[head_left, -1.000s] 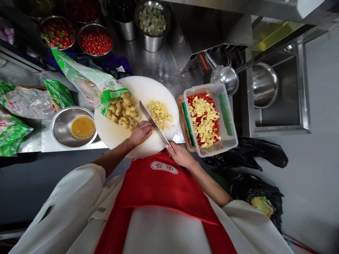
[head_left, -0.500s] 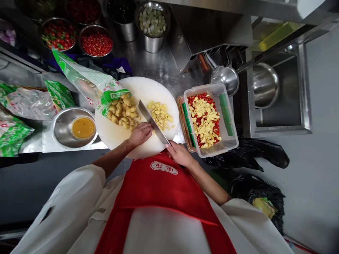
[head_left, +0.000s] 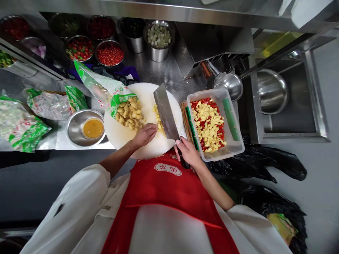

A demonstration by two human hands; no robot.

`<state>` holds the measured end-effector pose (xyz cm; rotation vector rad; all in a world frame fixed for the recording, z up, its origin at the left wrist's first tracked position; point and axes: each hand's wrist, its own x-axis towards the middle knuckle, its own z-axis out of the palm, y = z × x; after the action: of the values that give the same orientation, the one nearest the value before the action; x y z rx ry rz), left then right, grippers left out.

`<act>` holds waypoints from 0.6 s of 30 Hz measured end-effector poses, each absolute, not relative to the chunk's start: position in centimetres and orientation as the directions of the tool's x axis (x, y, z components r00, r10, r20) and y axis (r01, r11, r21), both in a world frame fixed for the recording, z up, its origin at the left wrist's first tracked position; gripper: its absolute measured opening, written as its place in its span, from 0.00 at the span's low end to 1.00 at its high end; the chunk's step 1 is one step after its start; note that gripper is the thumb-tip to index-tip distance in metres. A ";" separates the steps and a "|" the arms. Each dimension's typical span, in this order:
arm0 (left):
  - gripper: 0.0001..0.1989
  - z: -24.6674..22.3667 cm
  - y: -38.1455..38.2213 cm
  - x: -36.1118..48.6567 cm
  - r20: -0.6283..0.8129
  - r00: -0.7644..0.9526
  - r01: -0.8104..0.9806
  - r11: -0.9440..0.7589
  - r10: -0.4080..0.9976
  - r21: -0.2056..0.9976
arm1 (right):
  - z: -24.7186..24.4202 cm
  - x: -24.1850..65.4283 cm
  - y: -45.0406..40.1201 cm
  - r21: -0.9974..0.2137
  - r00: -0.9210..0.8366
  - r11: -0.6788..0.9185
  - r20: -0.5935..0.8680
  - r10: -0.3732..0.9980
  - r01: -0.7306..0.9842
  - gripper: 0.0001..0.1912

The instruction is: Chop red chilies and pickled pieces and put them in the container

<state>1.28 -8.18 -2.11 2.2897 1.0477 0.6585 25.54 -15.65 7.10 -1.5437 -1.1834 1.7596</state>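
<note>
My right hand [head_left: 187,152] is wrapped round the black handle of a cleaver [head_left: 166,114]. Its broad blade is tilted flat-side up over the right half of a round white cutting board [head_left: 124,139], partly covering a pile of pale yellow ginger slices [head_left: 159,123]. Close to the left edge of these slices, my left hand [head_left: 145,135] has its fingers stretched forward and slightly bent, with nothing visible in them. Whole knobs of ginger [head_left: 130,113] lie heaped on the board's left side, at the mouth of a green and white plastic bag [head_left: 116,93].
Right of the board stands a clear plastic tub [head_left: 234,141] of red chillies topped with ginger slices. A steel bowl [head_left: 72,128] with amber liquid sits at left. Several steel pots of chopped vegetables line the back. A sink [head_left: 293,135] and steel ladle [head_left: 229,84] are at right.
The cleaver has turned from edge-down to flatter, its blade moving right over the slices. My left hand has loosened from its curl and stretched towards the slices. The camera view has shifted.
</note>
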 end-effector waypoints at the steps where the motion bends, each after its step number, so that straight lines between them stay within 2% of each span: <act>1: 0.10 -1.6 -8.2 0.7 0.226 0.515 0.551 -0.521 0.827 0.651 | 7.2 25.6 -15.9 -0.855 -0.227 -0.494 -0.519 0.824 0.159 0.19; 4: 0.09 -0.1 -8.0 -1.7 0.250 0.239 0.681 -0.345 0.938 0.645 | 7.0 25.1 -16.6 -0.832 -0.257 -0.541 -0.553 0.792 0.123 0.18; 7: 0.09 0.7 -7.6 -4.1 0.226 0.029 0.776 -0.165 0.974 0.609 | 5.9 24.2 -17.2 -0.789 -0.289 -0.613 -0.597 0.748 0.043 0.15; 9: 0.09 0.5 -7.7 -4.8 0.175 0.034 0.801 -0.131 0.984 0.585 | 4.9 23.9 -17.3 -0.768 -0.300 -0.640 -0.614 0.730 0.012 0.13; 11: 0.09 0.1 -8.1 -4.8 0.103 0.125 0.833 -0.161 0.987 0.529 | 3.9 23.8 -17.2 -0.765 -0.302 -0.643 -0.621 0.723 0.033 0.11; 15: 0.10 -0.2 -9.2 -3.2 -0.001 0.240 0.897 -0.221 0.971 0.383 | 2.9 24.1 -16.6 -0.780 -0.254 -0.601 -0.626 0.737 0.177 0.07; 18: 0.13 0.1 -9.0 -1.8 -0.024 0.267 0.907 -0.243 0.963 0.343 | 3.4 23.9 -16.2 -0.791 -0.214 -0.548 -0.605 0.767 0.273 0.06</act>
<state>-1.76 -9.01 0.08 2.2530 1.7215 0.2768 23.91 -16.23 3.41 -1.6763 -1.2231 1.8148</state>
